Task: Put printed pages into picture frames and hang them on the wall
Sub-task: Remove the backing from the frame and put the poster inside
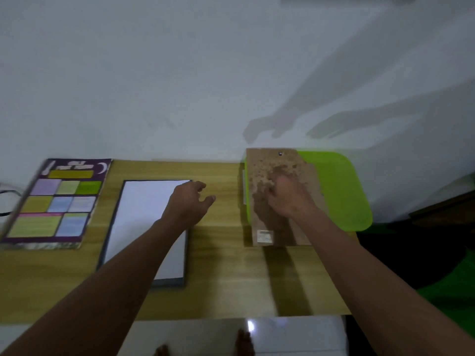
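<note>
At the left end of the wooden table lies a colourful printed page, flat and slightly askew, just beside a dark picture frame that holds a plain white sheet. The left hand hovers over the frame's upper right corner, fingers loosely spread and curled, gripping nothing. Further right, a brown backing board rests partly on a green plastic tray, and the right hand presses down on it; blur hides whether the fingertips have caught an edge, so I cannot tell if it is gripped. The step seems to be fetching the board to close the frame. To do it well, lift it by one long edge rather than drag it, keep the hanger hardware facing up, steady the frame with the free hand, and square the board's corners before pressing it in.
</note>
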Tool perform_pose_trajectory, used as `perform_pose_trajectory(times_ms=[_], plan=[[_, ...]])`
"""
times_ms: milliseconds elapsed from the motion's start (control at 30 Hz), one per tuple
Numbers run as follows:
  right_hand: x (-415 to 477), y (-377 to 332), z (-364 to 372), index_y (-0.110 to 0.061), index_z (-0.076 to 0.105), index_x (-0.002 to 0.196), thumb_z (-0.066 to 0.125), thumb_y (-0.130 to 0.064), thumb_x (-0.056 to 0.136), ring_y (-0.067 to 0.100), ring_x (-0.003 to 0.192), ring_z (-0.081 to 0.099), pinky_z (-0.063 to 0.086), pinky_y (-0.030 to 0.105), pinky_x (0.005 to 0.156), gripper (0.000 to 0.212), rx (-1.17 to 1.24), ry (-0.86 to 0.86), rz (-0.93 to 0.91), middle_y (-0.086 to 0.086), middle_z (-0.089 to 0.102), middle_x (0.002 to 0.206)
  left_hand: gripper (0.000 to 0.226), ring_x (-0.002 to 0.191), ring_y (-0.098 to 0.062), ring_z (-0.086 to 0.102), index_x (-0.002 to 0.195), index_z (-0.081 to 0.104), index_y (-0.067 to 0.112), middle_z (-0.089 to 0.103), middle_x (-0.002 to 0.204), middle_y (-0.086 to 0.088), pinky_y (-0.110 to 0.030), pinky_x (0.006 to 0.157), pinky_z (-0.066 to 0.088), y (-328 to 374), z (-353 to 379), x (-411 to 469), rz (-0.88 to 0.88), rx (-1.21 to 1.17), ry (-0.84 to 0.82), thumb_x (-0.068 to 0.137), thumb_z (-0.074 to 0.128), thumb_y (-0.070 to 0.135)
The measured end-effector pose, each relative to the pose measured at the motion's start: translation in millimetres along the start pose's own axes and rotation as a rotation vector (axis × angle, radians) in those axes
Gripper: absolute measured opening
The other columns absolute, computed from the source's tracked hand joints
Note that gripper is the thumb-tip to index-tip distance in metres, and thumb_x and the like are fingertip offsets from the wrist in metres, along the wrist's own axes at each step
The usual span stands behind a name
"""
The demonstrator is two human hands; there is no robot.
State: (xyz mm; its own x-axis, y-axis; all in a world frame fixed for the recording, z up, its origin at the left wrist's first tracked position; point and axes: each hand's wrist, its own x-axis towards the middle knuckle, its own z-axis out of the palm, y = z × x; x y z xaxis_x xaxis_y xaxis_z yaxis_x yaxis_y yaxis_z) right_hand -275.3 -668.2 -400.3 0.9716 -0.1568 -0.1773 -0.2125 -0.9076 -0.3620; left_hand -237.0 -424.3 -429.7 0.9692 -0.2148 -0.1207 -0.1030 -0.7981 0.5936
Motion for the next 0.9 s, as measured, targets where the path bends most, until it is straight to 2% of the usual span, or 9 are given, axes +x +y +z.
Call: perform_pose_trajectory(times_ms=[167, 367, 567, 767, 900], plan=[[-13, -75, 37, -0.010, 0.058, 0.122, 0.053, -0.038, 0.098, 0.032, 0.114, 0.058, 0.048, 0.034, 0.086, 0.037, -0.035, -0.120, -0.031, 0.012, 0.062, 0.120, 0.054, 0.117, -0.024, 0.057, 0.128, 0.060, 0.009, 0.063, 0.126, -0.008, -0.036, 0.099, 0.044, -68, -40, -26, -0.022, 0.067, -0.018, 0.087, 0.066, 0.044], [-33, -149, 110, -0.010, 0.050, 0.137, 0.051, -0.037, 0.099, 0.027, 0.126, 0.050, 0.045, 0.035, 0.099, 0.046, 0.020, -0.207, -0.047, 0.010, 0.053, 0.138, 0.056, 0.120, -0.027, 0.054, 0.128, 0.058, 0.006, 0.061, 0.127, -0.012, -0.036, 0.099, 0.041, -149, -65, -49, -0.035, 0.118, -0.041, 0.086, 0.068, 0.042], [-45, -189, 174, -0.011, 0.039, 0.146, 0.049, -0.038, 0.100, 0.024, 0.135, 0.041, 0.041, 0.039, 0.106, 0.054, 0.014, -0.293, 0.002, 0.007, 0.040, 0.148, 0.069, 0.128, -0.028, 0.048, 0.138, 0.049, 0.005, 0.051, 0.141, -0.012, -0.038, 0.103, 0.040, -206, -66, -62, -0.067, 0.192, -0.089, 0.085, 0.068, 0.045], [-48, -197, 205, -0.005, 0.033, 0.147, 0.052, -0.036, 0.099, 0.026, 0.138, 0.033, 0.038, 0.038, 0.109, 0.061, -0.066, -0.185, 0.009, 0.009, 0.030, 0.153, 0.079, 0.133, -0.031, 0.038, 0.144, 0.039, 0.002, 0.044, 0.147, -0.012, -0.039, 0.105, 0.037, -225, -54, -65, -0.083, 0.272, -0.049, 0.084, 0.070, 0.042], [-49, -197, 221, -0.006, 0.020, 0.154, 0.050, -0.040, 0.099, 0.029, 0.146, 0.021, 0.026, 0.040, 0.118, 0.071, -0.130, -0.147, -0.009, 0.013, 0.018, 0.161, 0.077, 0.133, -0.033, 0.036, 0.143, 0.039, 0.003, 0.046, 0.145, -0.012, -0.039, 0.102, 0.038, -225, -52, -59, -0.078, 0.253, -0.062, 0.083, 0.073, 0.037]])
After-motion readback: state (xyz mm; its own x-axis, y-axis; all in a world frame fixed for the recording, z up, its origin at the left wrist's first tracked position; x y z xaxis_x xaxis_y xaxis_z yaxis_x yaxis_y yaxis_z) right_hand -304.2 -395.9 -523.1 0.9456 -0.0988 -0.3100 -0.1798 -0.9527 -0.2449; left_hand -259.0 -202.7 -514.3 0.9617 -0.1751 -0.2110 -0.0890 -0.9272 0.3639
